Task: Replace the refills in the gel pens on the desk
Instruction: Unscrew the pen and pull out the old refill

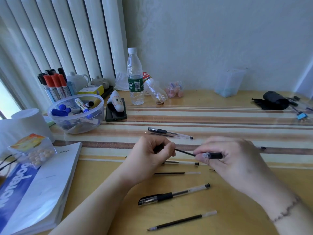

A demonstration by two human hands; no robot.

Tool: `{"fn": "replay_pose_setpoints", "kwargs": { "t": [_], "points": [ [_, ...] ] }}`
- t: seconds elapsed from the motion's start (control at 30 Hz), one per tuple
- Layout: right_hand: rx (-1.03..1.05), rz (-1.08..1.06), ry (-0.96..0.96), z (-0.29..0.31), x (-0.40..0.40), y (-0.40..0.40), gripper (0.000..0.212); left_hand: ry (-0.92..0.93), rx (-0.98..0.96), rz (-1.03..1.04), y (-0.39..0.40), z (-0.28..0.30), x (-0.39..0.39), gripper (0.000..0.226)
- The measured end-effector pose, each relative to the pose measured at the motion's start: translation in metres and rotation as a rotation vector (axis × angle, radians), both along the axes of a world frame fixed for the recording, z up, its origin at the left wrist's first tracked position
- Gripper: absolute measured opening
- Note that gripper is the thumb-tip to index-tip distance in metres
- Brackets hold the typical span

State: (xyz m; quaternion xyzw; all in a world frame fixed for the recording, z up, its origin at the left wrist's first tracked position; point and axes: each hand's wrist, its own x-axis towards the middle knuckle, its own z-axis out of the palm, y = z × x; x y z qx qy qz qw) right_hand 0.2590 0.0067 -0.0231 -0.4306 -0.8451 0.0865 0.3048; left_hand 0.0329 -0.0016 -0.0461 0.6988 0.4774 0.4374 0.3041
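Note:
My left hand [150, 155] pinches one end of a thin black refill [184, 152]. The refill's other end reaches the mouth of a pen barrel [214, 155] with a black grip, which my right hand [237, 160] grips. A capped gel pen [169, 132] lies further back with a loose refill [160, 134] beside it. A capless barrel [182, 162] lies just under my hands. Nearer me lie a loose refill [177, 173], a capped black gel pen [172, 195] and another refill [182, 220].
A clear bowl of markers [76, 114], a phone [116, 112], a water bottle [135, 77] and a marker holder [54, 83] stand at the back left. A paper ream [42, 187] lies at the left edge. A black pouch [275, 100] sits far right.

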Motion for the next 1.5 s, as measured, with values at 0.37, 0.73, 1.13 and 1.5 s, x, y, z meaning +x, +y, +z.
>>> {"fn": "replay_pose_setpoints", "kwargs": {
  "t": [0.37,0.73,1.13,1.5],
  "points": [
    [-0.102,-0.273,-0.248,0.015,0.017,0.003,0.011,0.03,0.004,0.006,-0.001,-0.001,0.001,0.029],
    [-0.408,-0.43,-0.41,0.0,0.063,0.027,0.026,0.038,-0.007,0.021,0.003,-0.004,-0.003,0.031],
    [-0.471,-0.236,-0.365,-0.011,0.068,0.033,0.013,0.003,-0.09,-0.04,0.004,-0.003,-0.004,0.012],
    [-0.333,-0.013,0.002,0.011,0.017,0.005,0.007,-0.084,-0.187,-0.134,0.0,0.0,0.003,0.008]
  ]
}}
